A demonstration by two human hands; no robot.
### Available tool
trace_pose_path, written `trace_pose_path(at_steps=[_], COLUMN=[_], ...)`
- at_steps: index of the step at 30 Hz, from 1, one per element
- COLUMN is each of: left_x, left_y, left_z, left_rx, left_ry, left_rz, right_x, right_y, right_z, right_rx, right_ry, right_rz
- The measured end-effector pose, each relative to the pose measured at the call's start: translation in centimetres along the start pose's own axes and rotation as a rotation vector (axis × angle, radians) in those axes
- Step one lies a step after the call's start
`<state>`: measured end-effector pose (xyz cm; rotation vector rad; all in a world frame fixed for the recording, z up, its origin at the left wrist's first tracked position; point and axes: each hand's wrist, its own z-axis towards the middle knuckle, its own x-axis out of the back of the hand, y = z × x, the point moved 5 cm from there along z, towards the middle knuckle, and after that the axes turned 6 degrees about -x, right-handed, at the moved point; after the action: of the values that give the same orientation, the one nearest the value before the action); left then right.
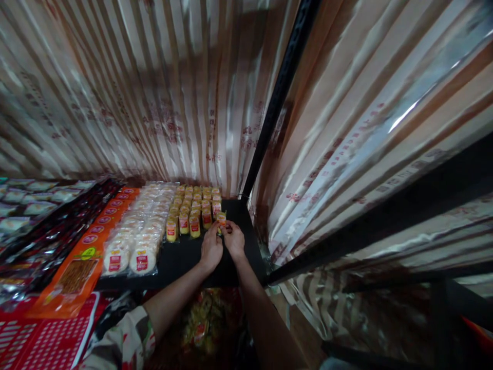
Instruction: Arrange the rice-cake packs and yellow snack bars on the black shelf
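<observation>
Both my hands meet at the front right corner of the rows of small yellow snack packets (194,205) on a black shelf (185,257). My left hand (211,247) and my right hand (233,239) are closed together on one yellow packet with a red label (221,220), holding it upright at the end of the front row. The other packets stand in neat rows behind and to the left of it.
White round cakes in clear wrap (133,236) lie left of the yellow packets, then orange packs (82,257) and dark packs (46,231). Striped plastic sheeting (154,92) hangs behind and to the right. A black post (277,97) rises at the shelf corner. A bag of more packets (204,324) sits below.
</observation>
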<state>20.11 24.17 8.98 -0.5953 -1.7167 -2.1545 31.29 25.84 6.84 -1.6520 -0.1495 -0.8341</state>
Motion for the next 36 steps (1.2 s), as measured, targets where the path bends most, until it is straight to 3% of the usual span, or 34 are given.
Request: trace_pose_path(at_steps=[10,28,32,36], left_x=[-0.2,0.4,1.1,2.6], left_y=[-1.3,-0.9,-0.1,1.0], left_z=[1.3,1.0,0.2,-1.4], left_rx=[0.001,0.07,-0.013,-0.277], left_ry=[-0.007,-0.046,-0.058,-0.037], left_rz=[0.014,0.003,0.097,0.369], right_x=[-1.6,-2.5,-2.1,-1.9], right_y=[-0.5,-0.2,-0.1,-0.4], right_z=[1.8,0.5,-0.2,-0.2], right_rx=[0.058,0.092,0.098,0.041], right_ry=[0.065,0.108,0.137,0.077], right_rz=[-0.022,0.121,0.206,0.253])
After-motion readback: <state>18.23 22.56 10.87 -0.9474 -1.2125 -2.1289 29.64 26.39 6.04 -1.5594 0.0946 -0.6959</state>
